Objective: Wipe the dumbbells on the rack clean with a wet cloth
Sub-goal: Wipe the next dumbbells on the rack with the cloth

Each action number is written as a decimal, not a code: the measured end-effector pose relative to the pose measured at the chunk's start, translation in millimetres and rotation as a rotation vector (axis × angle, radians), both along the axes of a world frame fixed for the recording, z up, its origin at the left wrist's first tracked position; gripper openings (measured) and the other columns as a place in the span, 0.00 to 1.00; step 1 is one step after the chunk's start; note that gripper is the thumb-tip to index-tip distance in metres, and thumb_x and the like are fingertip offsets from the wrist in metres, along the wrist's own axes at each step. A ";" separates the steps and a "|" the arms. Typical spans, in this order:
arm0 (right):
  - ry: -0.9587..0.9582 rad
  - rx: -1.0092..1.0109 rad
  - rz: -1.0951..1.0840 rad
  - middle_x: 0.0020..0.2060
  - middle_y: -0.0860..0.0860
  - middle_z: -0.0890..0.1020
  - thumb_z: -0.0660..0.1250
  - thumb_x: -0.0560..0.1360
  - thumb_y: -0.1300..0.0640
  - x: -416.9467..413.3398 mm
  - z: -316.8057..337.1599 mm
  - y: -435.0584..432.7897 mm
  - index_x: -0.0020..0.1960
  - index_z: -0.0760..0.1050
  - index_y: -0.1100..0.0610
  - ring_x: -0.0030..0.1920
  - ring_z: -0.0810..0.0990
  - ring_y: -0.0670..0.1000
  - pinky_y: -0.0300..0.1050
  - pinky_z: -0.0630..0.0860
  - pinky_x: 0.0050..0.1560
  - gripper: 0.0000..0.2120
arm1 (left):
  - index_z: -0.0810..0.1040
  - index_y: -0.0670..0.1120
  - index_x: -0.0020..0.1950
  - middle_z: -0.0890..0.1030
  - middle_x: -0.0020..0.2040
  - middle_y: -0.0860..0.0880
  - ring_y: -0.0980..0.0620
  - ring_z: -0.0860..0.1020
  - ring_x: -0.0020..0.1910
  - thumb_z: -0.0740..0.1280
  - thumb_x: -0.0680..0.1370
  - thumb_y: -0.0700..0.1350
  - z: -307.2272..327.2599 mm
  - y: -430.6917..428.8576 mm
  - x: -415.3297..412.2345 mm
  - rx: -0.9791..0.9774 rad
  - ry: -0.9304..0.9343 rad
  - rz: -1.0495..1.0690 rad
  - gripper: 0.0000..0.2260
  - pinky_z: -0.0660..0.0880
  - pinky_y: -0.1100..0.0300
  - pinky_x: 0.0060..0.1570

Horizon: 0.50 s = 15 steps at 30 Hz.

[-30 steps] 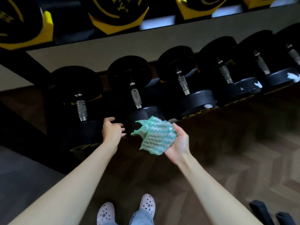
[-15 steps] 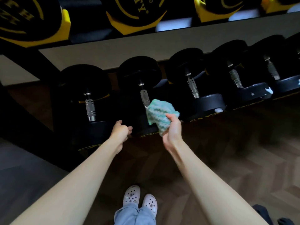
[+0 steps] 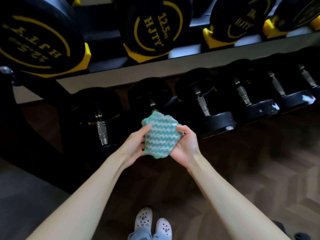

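Cloth (image 3: pixel 160 135) in both hands hides 2nd dumbbell's (image 3: pixel 150 94) handle.

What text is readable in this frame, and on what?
"HJTY" and "12.5 KG": yellow print on the end face of the middle upper-shelf dumbbell.
"HJTY": end face of the upper dumbbell to its right; the number above it is too blurred to read.
Far-left upper dumbbell: upside-down yellow print, seemingly the same brand and a number, not cleanly legible.
Lower-row dumbbells and cloth: no readable text.
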State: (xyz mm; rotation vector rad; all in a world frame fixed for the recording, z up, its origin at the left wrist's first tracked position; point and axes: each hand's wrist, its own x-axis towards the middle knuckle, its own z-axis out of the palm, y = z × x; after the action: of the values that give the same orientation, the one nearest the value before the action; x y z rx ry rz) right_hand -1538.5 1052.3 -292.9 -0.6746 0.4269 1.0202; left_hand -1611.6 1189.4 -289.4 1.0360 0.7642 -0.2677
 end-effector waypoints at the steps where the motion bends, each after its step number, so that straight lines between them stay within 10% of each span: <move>1: -0.026 -0.003 -0.001 0.62 0.63 0.76 0.58 0.71 0.58 4.7 4.5 -2.9 0.64 0.71 0.62 0.63 0.74 0.62 0.60 0.68 0.64 0.23 | 0.76 0.48 0.58 0.81 0.55 0.47 0.49 0.81 0.52 0.63 0.78 0.51 4.8 -4.1 6.9 0.049 -0.012 -0.014 0.12 0.78 0.54 0.47; 9: -0.083 -0.069 -0.211 0.58 0.60 0.80 0.60 0.71 0.55 69.7 17.7 -79.2 0.63 0.71 0.60 0.59 0.77 0.58 0.57 0.72 0.57 0.22 | 0.71 0.43 0.63 0.79 0.48 0.46 0.51 0.79 0.39 0.59 0.81 0.45 14.7 -55.5 76.3 0.360 -0.023 0.008 0.12 0.79 0.61 0.36; 15: -0.382 -0.357 -0.437 0.52 0.55 0.79 0.54 0.79 0.58 155.5 12.4 -173.8 0.57 0.73 0.57 0.54 0.77 0.54 0.52 0.70 0.61 0.11 | 0.62 0.44 0.73 0.70 0.69 0.44 0.49 0.72 0.62 0.54 0.80 0.34 -16.8 -138.5 136.5 0.419 0.072 -0.102 0.21 0.76 0.53 0.55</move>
State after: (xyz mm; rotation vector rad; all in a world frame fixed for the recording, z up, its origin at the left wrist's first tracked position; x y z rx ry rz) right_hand -1383.0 878.5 -280.5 -1.0206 0.3989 0.3876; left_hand -1475.1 1050.9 -306.2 1.4697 0.8541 -0.2381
